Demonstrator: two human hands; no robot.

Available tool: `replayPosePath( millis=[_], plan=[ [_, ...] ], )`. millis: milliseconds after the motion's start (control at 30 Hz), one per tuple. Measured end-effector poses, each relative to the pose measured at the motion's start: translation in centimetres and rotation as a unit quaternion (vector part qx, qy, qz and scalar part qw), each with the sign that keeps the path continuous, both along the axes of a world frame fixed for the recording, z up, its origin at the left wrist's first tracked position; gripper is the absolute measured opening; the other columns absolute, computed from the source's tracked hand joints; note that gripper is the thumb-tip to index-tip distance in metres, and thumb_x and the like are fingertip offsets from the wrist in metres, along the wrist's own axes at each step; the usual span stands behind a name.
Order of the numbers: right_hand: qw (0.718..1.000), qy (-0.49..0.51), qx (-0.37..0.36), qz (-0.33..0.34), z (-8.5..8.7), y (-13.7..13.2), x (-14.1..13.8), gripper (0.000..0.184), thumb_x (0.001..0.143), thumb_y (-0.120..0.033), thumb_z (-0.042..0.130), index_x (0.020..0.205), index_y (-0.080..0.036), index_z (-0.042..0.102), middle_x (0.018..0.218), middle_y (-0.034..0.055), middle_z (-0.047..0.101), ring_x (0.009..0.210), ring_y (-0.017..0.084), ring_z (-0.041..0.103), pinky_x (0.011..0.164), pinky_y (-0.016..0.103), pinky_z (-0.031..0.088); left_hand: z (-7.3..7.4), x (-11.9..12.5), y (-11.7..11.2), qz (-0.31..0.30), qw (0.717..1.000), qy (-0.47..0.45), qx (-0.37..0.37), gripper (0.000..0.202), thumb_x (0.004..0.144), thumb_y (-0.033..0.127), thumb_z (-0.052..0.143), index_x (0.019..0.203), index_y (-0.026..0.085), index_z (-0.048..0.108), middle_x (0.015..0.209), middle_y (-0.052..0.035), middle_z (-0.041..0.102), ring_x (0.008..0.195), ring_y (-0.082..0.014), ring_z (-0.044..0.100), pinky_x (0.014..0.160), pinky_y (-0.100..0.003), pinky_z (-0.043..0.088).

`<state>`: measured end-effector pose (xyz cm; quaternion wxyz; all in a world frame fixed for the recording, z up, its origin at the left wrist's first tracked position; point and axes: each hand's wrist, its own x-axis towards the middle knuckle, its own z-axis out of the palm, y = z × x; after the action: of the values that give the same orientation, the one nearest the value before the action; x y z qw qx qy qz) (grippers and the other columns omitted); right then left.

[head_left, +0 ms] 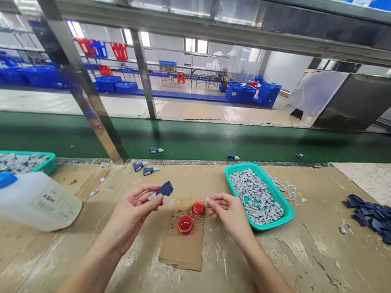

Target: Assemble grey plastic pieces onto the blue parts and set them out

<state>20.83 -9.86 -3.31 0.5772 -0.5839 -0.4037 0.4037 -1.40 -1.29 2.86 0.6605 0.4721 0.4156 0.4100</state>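
Blue plastic part (pixel 165 189) is pinched in my left hand (pixel 135 212), tilted up for viewing. My right hand (pixel 230 214) is nearly closed, its fingertips (pixel 208 202) on something too small to tell, close to two red caps (pixel 185 224) on cardboard (pixel 180 252), apparently laid to catch spills.

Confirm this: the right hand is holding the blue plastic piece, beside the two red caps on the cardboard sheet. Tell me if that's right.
Not right: the left hand, not the right hand, holds the blue plastic piece, as the head view shows. The rest stands: the piece is beside the two red caps on the cardboard sheet.
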Motion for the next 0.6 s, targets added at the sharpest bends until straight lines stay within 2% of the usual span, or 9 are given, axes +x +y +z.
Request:
replayPosePath(
  millis=[100, 167, 233, 333, 433, 600],
  plan=[
    [1.000, -0.012, -0.007, 0.013, -0.2, 0.2, -0.5, 0.031, 0.077, -0.044, 0.067, 0.082, -0.013, 0.067, 0.074, 0.0074, 0.068, 0.064, 0.019, 0.062, 0.060, 0.028, 0.050, -1.6, -1.4, -2.8, 0.082, 0.992, -0.060, -0.080, 0.047, 0.052, 0.027, 0.087, 0.093, 0.017, 0.066, 0.075, -0.0021, 0.065, 0.067, -0.0089, 0.059, 0.065, -0.015, 0.050],
    [1.000, -0.009, -0.014, 0.020, -0.3, 0.3, -0.7, 0.033, 0.076, -0.045, 0.068, 0.083, -0.013, 0.067, 0.074, 0.0077, 0.069, 0.064, 0.018, 0.061, 0.060, 0.028, 0.050, -2.9, -1.7, -4.5, 0.118, 0.987, -0.070, -0.078, 0.047, 0.055, 0.033, 0.085, 0.095, 0.016, 0.066, 0.088, -0.0052, 0.067, 0.077, -0.0125, 0.063, 0.074, -0.019, 0.053],
    [1.000, -0.004, -0.023, 0.020, -0.6, 0.4, -0.9, 0.035, 0.074, -0.046, 0.071, 0.081, -0.012, 0.067, 0.073, 0.0088, 0.069, 0.062, 0.018, 0.061, 0.059, 0.028, 0.049, -3.8, -1.6, -5.8, 0.141, 0.988, -0.042, -0.044, 0.049, 0.061, 0.039, 0.081, 0.101, 0.018, 0.063, 0.098, -0.0066, 0.067, 0.088, -0.0161, 0.064, 0.083, -0.023, 0.052],
    [0.999, 0.001, -0.040, 0.015, -1.0, 0.5, -1.1, 0.037, 0.071, -0.047, 0.073, 0.078, -0.012, 0.065, 0.071, 0.0105, 0.070, 0.059, 0.017, 0.061, 0.056, 0.026, 0.048, -4.2, -1.1, -7.0, 0.146, 0.989, -0.005, 0.025, 0.047, 0.069, 0.043, 0.074, 0.108, 0.025, 0.056, 0.100, -0.0046, 0.066, 0.093, -0.0181, 0.065, 0.085, -0.027, 0.053],
    [0.998, 0.020, -0.054, 0.009, -1.1, 0.6, -1.1, 0.040, 0.068, -0.049, 0.076, 0.077, -0.012, 0.064, 0.071, 0.0112, 0.071, 0.057, 0.016, 0.060, 0.054, 0.024, 0.047, -4.0, -0.8, -7.3, 0.132, 0.989, -0.018, 0.070, 0.040, 0.072, 0.039, 0.072, 0.105, 0.027, 0.053, 0.099, -0.0016, 0.062, 0.097, -0.0203, 0.064, 0.085, -0.030, 0.053],
    [0.998, 0.024, -0.054, 0.010, -1.1, 0.8, -1.2, 0.043, 0.065, -0.052, 0.077, 0.076, -0.013, 0.063, 0.067, 0.0089, 0.070, 0.055, 0.016, 0.060, 0.052, 0.024, 0.044, -5.0, -0.6, -7.0, 0.128, 0.989, -0.015, 0.075, 0.044, 0.068, 0.033, 0.076, 0.106, 0.026, 0.053, 0.092, -0.0005, 0.065, 0.091, -0.0148, 0.065, 0.083, -0.021, 0.051]
  ],
)
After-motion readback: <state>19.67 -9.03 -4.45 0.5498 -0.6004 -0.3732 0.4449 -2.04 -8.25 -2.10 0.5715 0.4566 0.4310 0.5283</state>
